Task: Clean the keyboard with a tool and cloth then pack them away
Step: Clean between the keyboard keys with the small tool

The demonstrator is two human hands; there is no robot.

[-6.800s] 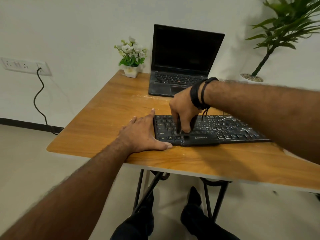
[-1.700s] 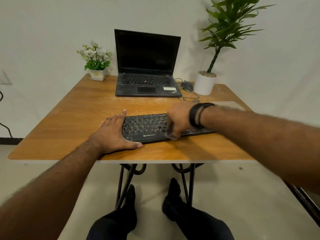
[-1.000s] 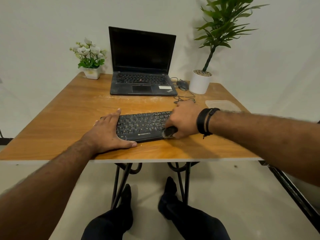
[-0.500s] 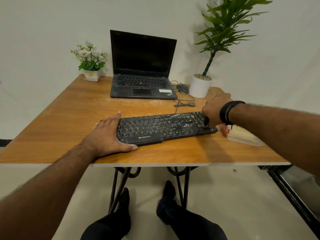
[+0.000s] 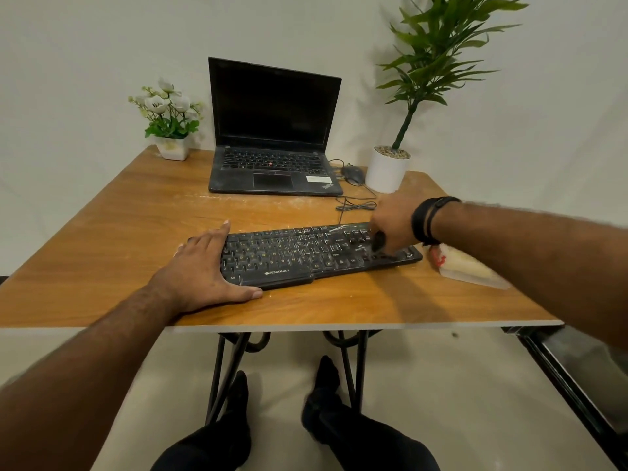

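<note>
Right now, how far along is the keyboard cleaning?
Nothing looks finished. In hand: the right hand works a dark tool at the keyboard's right end while the left hand steadies it. Left: wiping with the cloth, apparently in the clear pack, then packing away.

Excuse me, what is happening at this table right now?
A person is cleaning a black keyboard on a wooden table. The left hand lies flat against the keyboard's left end and steadies it. The right hand grips a small dark tool and works it over the keys at the right end. A clear packet lies beside that end.
</note>
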